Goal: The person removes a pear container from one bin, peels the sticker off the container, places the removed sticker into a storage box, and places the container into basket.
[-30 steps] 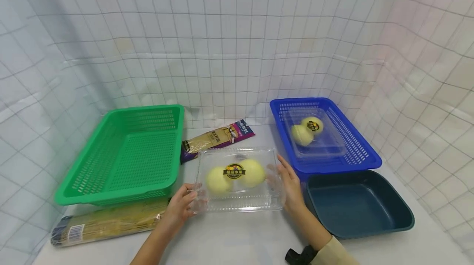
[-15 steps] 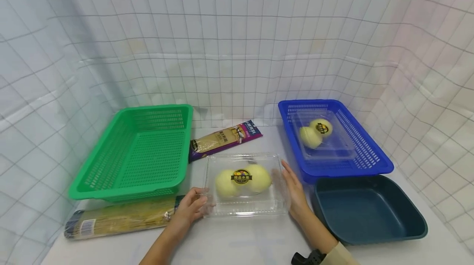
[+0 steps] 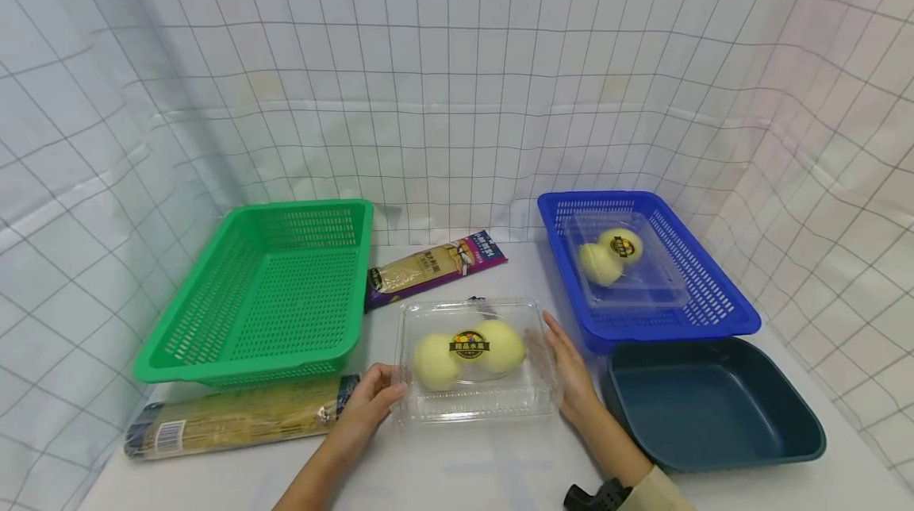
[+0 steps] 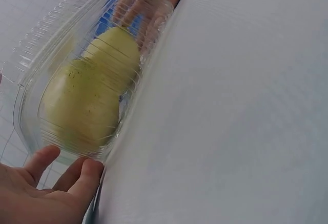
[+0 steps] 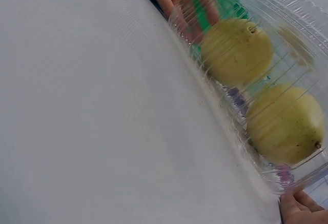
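Observation:
A clear plastic clamshell fruit box (image 3: 477, 400) lies close over the white table, in the middle of the head view. Inside are two round yellow-green fruits (image 5: 238, 52), and its lid carries a black and gold sticker (image 3: 469, 345). My left hand (image 3: 373, 396) holds the box at its left end; the left wrist view shows the thumb raised beside the wall and the fingertips (image 4: 92, 168) at the lower edge. At the opposite end, my right hand (image 3: 571, 372) holds the box, fingers stretched along its side and partly seen through the plastic.
A green basket (image 3: 250, 368) stands at left, with a long pack of spaghetti (image 3: 243, 420) before it. Behind the box lies a purple pasta packet (image 3: 435, 267). At right, a blue basket (image 3: 707, 289) bears another fruit box (image 3: 643, 289); a dark teal tub (image 3: 714, 408) sits in front.
Both hands have lowered the fruit box slightly towards the table and towards me. The head view has shifted, so the surroundings appear further right than a second ago.

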`<action>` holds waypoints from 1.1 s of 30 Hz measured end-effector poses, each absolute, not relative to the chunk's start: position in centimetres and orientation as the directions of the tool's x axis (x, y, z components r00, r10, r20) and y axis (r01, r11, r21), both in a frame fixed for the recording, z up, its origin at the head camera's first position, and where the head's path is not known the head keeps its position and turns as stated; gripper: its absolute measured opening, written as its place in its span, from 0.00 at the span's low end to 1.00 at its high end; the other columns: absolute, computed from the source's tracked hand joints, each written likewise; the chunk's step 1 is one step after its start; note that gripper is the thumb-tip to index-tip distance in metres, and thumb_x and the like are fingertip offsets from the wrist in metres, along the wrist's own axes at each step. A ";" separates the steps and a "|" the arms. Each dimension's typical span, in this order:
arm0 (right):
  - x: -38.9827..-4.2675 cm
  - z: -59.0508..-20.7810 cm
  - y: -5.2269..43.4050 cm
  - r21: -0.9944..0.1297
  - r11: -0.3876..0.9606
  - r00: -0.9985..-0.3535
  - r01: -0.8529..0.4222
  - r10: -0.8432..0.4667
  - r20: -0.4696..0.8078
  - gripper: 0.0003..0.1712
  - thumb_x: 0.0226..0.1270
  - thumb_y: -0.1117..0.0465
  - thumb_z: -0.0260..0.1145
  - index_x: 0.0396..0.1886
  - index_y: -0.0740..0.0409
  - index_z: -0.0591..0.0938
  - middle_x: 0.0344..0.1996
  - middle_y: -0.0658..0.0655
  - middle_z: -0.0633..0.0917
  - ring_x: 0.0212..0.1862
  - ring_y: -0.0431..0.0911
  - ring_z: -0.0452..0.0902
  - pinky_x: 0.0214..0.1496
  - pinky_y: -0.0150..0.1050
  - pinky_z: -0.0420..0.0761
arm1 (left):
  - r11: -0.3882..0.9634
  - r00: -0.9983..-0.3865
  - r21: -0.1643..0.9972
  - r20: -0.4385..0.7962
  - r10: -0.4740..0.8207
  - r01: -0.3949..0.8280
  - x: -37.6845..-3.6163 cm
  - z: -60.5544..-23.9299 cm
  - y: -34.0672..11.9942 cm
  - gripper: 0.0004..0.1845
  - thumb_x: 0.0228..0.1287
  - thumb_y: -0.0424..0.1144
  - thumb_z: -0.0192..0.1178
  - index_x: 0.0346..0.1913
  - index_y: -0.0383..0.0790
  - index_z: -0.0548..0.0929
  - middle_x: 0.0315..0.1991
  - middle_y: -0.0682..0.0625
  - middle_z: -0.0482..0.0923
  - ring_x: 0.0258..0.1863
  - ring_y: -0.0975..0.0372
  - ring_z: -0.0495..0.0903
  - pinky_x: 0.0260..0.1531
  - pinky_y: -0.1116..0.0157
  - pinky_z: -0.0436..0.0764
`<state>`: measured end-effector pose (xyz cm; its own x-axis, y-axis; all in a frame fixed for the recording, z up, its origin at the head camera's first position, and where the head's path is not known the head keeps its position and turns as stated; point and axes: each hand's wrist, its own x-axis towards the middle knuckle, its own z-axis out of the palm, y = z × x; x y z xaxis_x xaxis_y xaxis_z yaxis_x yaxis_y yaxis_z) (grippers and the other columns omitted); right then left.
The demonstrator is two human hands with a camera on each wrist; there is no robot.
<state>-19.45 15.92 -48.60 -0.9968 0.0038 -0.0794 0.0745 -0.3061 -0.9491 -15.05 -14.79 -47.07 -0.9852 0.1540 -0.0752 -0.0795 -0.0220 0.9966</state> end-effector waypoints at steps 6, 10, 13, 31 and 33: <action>-19.5 -48.6 16.0 -0.946 -0.318 -0.998 0.066 -0.012 -0.066 0.32 0.80 0.52 0.48 0.78 0.55 0.54 0.74 0.62 0.59 0.70 0.50 0.59 0.66 0.35 0.65 | -0.015 -0.987 0.997 -0.074 0.143 -0.077 -15.0 -47.1 -14.6 0.16 0.67 0.35 0.54 0.52 0.28 0.70 0.51 0.40 0.73 0.48 0.57 0.72 0.51 0.61 0.72; -19.5 -48.6 16.0 -0.945 -0.322 -0.998 0.057 -0.012 -0.057 0.32 0.80 0.53 0.48 0.78 0.56 0.54 0.73 0.64 0.59 0.68 0.47 0.63 0.65 0.34 0.66 | -0.010 -0.987 0.997 -0.070 0.148 -0.073 -15.0 -47.1 -14.6 0.16 0.68 0.36 0.53 0.53 0.28 0.69 0.53 0.39 0.73 0.52 0.56 0.72 0.57 0.55 0.69; -19.5 -48.6 16.0 -0.940 -0.337 -0.999 0.052 -0.005 -0.053 0.32 0.80 0.53 0.48 0.78 0.56 0.54 0.72 0.65 0.60 0.67 0.45 0.65 0.64 0.34 0.67 | -0.013 -0.986 0.997 -0.069 0.151 -0.072 -14.9 -47.1 -14.5 0.17 0.69 0.36 0.52 0.53 0.27 0.69 0.54 0.38 0.72 0.54 0.55 0.71 0.60 0.52 0.67; -19.2 -47.9 16.0 -0.965 -0.259 -0.996 0.047 0.064 -0.065 0.30 0.79 0.55 0.51 0.74 0.62 0.61 0.67 0.60 0.69 0.57 0.40 0.71 0.54 0.31 0.73 | 0.037 -0.989 0.997 -0.073 0.130 -0.069 -15.1 -47.3 -14.5 0.17 0.69 0.38 0.52 0.53 0.29 0.69 0.53 0.39 0.73 0.49 0.58 0.73 0.58 0.50 0.68; -19.2 -47.7 16.0 -0.970 -0.235 -0.993 0.058 0.085 -0.080 0.29 0.78 0.56 0.52 0.74 0.61 0.62 0.68 0.61 0.68 0.59 0.41 0.70 0.54 0.31 0.73 | 0.042 -0.989 0.997 -0.072 0.129 -0.067 -15.1 -47.3 -14.5 0.17 0.69 0.39 0.52 0.53 0.29 0.69 0.53 0.39 0.73 0.49 0.58 0.73 0.57 0.51 0.69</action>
